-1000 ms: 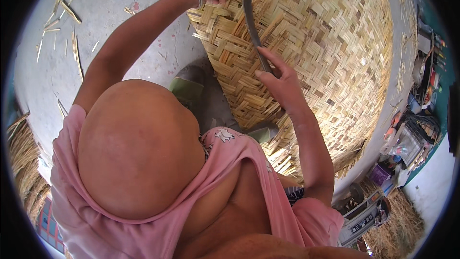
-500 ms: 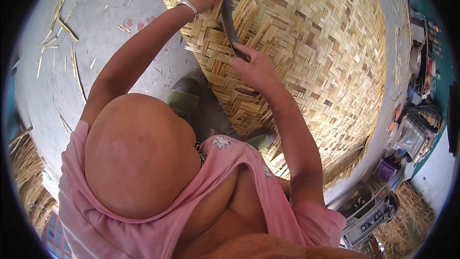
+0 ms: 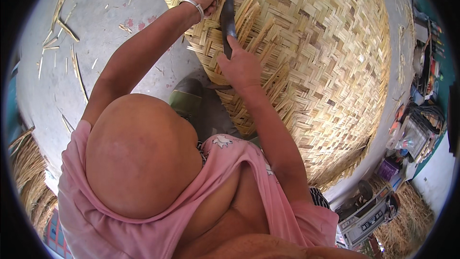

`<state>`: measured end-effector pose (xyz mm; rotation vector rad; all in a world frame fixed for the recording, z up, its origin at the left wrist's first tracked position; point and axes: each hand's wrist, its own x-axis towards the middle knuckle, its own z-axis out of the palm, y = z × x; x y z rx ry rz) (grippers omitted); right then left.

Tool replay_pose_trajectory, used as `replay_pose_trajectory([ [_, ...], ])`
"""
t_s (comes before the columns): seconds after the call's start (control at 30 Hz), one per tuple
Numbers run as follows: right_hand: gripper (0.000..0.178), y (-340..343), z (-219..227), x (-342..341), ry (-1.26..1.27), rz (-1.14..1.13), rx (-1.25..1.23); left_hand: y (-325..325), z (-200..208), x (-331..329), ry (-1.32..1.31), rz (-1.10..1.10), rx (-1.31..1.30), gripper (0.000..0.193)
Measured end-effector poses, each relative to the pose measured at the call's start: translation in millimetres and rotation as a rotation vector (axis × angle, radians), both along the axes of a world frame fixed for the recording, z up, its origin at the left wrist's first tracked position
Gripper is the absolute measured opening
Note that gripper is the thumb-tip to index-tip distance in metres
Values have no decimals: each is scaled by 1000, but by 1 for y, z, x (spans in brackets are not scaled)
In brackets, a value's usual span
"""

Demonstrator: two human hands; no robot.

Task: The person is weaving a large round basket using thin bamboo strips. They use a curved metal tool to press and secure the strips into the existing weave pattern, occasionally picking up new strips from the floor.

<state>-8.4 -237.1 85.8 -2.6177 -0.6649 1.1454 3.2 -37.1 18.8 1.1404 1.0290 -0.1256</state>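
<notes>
A large woven mat of pale split strips [image 3: 330, 57] lies on the floor in front of me, with loose strip ends standing up along its left part. My right hand [image 3: 242, 67] is closed round a long knife with a dark, slightly curved blade [image 3: 229, 14]. The blade points away from me, flat against the weave among the loose ends. At the mat's far left edge, beside the blade's tip, is my left hand [image 3: 203, 1], wearing a silver bangle. Its index finger stretches toward the blade and the other fingers are curled; what they pinch is hidden.
Cut strips [image 3: 67, 29] are scattered over the grey concrete floor [image 3: 115, 29] on the left. My boot [image 3: 186, 97] stands beside the mat's near left edge. Straw bundles [image 3: 31, 172] lie at the far left. Along the right wall are crates and clutter [image 3: 414, 129].
The knife has moved left and turned more upright, its tip now close by my left hand. My right forearm has swung left with it. My left hand has shifted slightly nearer, its index finger extended.
</notes>
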Motion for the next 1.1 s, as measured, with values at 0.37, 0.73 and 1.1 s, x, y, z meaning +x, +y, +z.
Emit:
replay_pose_trajectory([
  [0.37,63,9,-8,3,-82,30,-19,8,-16,4,-10,-21,-129,18],
  [0.73,60,7,-7,8,-105,158,-46,9,-9,12,120,-633,804,28],
  [1.1,63,-108,82,21,136,267,-170,18,-44,-8,16,-649,1184,33],
])
